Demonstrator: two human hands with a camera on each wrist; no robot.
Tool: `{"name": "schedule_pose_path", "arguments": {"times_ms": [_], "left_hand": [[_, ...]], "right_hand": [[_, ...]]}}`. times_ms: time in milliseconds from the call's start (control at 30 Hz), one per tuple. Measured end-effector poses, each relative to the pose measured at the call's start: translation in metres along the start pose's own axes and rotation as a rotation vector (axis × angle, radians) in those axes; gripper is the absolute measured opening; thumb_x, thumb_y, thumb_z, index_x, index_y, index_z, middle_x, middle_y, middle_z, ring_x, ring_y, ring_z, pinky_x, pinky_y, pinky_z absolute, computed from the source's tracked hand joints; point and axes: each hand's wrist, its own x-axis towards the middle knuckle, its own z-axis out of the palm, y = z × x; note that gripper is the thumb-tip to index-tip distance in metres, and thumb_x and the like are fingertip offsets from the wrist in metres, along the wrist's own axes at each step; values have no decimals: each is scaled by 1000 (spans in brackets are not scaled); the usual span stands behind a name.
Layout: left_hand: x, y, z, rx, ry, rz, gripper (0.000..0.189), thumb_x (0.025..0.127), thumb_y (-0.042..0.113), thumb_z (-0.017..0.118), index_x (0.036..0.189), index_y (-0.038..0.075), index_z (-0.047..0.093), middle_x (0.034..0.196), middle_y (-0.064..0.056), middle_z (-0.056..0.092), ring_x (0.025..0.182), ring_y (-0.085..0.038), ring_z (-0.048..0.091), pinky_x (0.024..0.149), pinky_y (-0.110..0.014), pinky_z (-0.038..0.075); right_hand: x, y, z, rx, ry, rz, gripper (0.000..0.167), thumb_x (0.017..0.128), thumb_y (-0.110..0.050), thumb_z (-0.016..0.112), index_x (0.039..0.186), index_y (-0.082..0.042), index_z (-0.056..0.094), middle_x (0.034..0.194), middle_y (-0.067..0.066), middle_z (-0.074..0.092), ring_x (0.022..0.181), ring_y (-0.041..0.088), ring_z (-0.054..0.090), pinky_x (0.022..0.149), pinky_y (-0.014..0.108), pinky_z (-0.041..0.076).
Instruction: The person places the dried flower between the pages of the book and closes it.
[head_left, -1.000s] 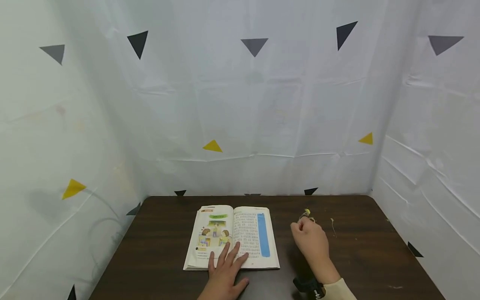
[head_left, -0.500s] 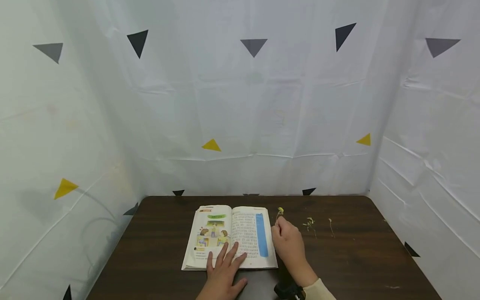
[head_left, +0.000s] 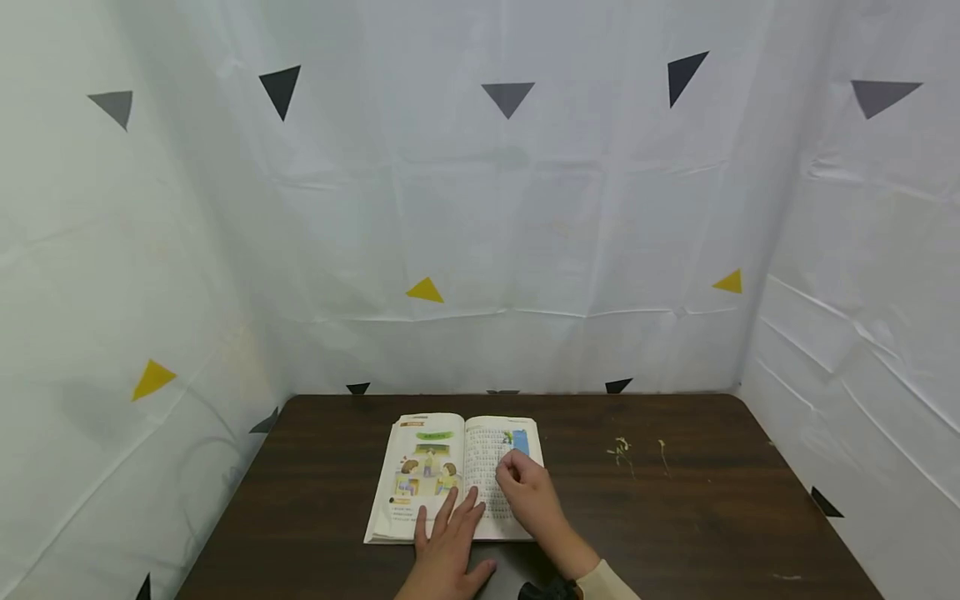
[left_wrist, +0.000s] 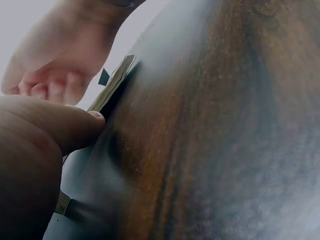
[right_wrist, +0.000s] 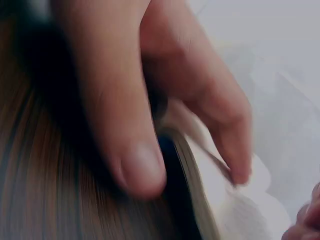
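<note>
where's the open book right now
In the head view, the open book lies on the dark table, left of two small sprigs, its near edge under the left hand, the right hand over its right page.

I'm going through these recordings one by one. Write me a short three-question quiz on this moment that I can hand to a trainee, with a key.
1. Multiple choice: where do the fingers of the left hand lie on the open book? A) near its top edge; B) near its lower edge; C) not on it at all.
2. True or false: the right hand is over the left-hand page.
3. Fill in: in the head view, the small sprigs lie on the table to the ___ of the book.

Key: 1. B. 2. False; the right hand is over the right-hand page. 3. right.
</note>
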Motion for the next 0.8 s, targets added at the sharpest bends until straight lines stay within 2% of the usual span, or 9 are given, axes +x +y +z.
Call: {"name": "schedule_pose_path", "arguments": {"times_ms": [67, 167, 267, 400, 500, 567, 667, 800], "left_hand": [[-1, -1, -1, -18, 7, 4, 84, 96, 49, 79, 165, 15, 45, 181, -2, 31, 167, -39, 17, 119, -80, 0], [-2, -3, 0, -62, 34, 25, 83, 96, 46, 79, 164, 13, 44, 179, -4, 34, 166, -41, 19, 118, -80, 0], [-2, -6, 3, -98, 85, 55, 79, 97, 42, 79, 161, 10, 46, 176, -9, 38, 164, -44, 23, 117, -79, 0], [-2, -8, 9, -74, 189, 85, 78, 95, 38, 81, 157, 5, 47, 170, -18, 44, 157, -47, 30, 114, -78, 9], [-1, -5, 8, -57, 246, 53, 81, 91, 35, 84, 154, 1, 46, 167, -24, 42, 154, -51, 31, 113, -79, 18], [-1, -4, 6, -64, 260, 10, 84, 89, 34, 85, 154, -1, 44, 168, -23, 38, 155, -51, 29, 114, -79, 23], [-1, -1, 2, -69, 248, -55, 89, 89, 34, 86, 157, -1, 41, 170, -21, 34, 157, -50, 26, 116, -77, 26], [-1, -3, 2, -49, 214, -73, 90, 91, 37, 84, 160, 1, 39, 173, -19, 32, 159, -49, 24, 118, -76, 26]], "right_hand": [[3, 5, 10, 63, -44, 36, 21, 108, -19, 64, 89, -10, 64, 71, -7, 49, 63, 6, 47, 56, 23, 38], [5, 14, 21, 48, -74, 75, 21, 110, -21, 64, 91, -10, 66, 72, -7, 49, 64, 5, 47, 58, 21, 39], [4, 19, 26, -7, -66, 64, 18, 108, -20, 66, 91, -13, 68, 71, -8, 51, 61, 4, 47, 54, 20, 38], [3, 22, 27, -46, -66, 27, 16, 106, -21, 70, 91, -16, 70, 70, -8, 53, 59, 3, 47, 53, 19, 37], [3, 22, 28, -93, -61, 0, 15, 105, -22, 73, 91, -18, 70, 69, -10, 52, 59, 2, 46, 54, 19, 37], [4, 23, 29, -132, -65, -16, 15, 105, -23, 74, 91, -19, 71, 68, -11, 52, 59, 1, 46, 56, 18, 37], [4, 23, 30, -169, -91, -45, 12, 104, -25, 76, 93, -20, 74, 68, -12, 52, 59, 1, 47, 56, 19, 39], [4, 21, 28, -165, -139, -50, 8, 105, -26, 75, 100, -21, 79, 69, -10, 58, 60, 2, 51, 58, 22, 43]]}}
